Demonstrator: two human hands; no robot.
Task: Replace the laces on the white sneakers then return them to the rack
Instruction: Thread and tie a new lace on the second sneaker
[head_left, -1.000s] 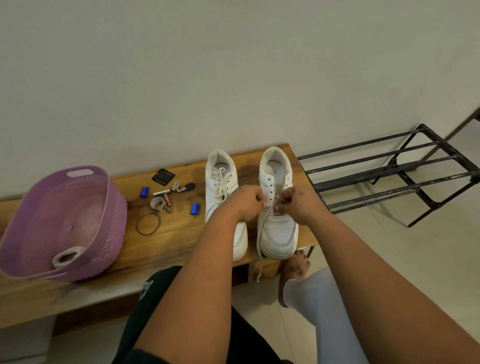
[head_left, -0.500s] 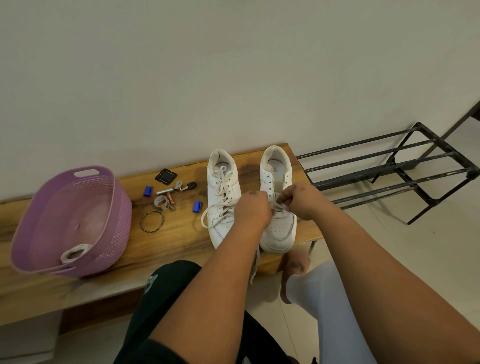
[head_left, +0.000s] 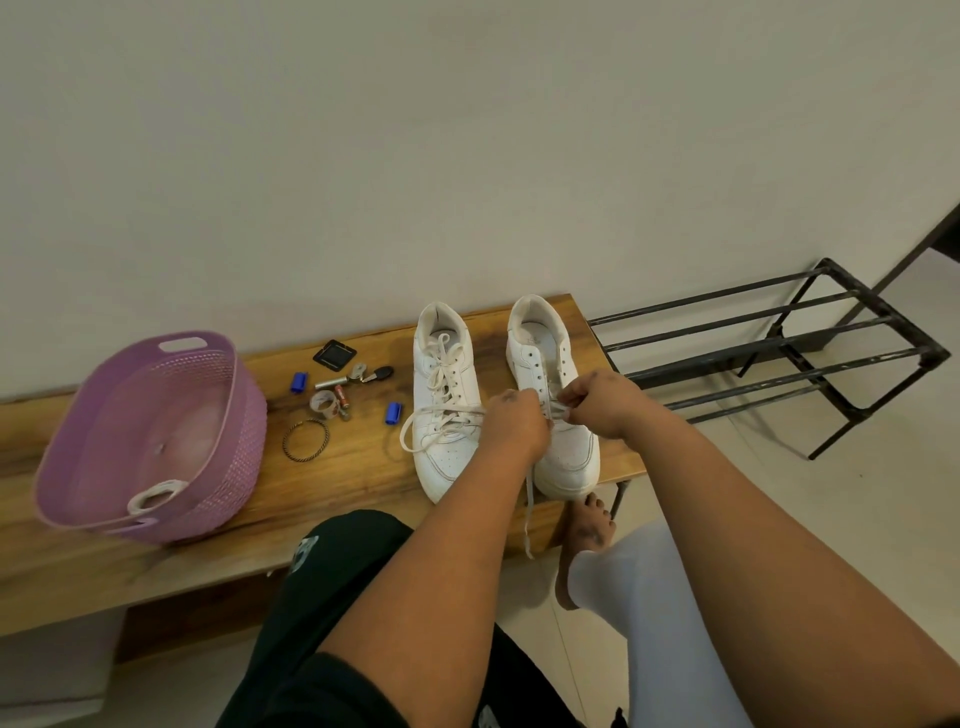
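Basket: at far left we see a lilac perforated plastic basket (head_left: 156, 441), oval with cut-out handles, tilted on the counter (head_left: 343, 478), a white coil of lace (head_left: 156, 494) inside it.
Small things: between basket and shoes lie blue caps (head_left: 393, 413), a twisted metal ring (head_left: 306, 439) and a black square (head_left: 334, 355).
Counter: glossy wood plank, its right end just beyond the shoes.
Left sneaker (head_left: 448, 410): smooth white leather, laced, loose ends looping onto the wood.
Left hand (head_left: 514, 427): we see it pinching the lace, one end dangling over the counter's front edge.
Right sneaker (head_left: 556, 410): toe at the front edge, upper eyelets empty.
Right hand (head_left: 602, 402): it seems to pinch the lace at the mid eyelets; blur hides the fingertips.
Rack (head_left: 779, 358): black metal bars, on the floor right of the counter.
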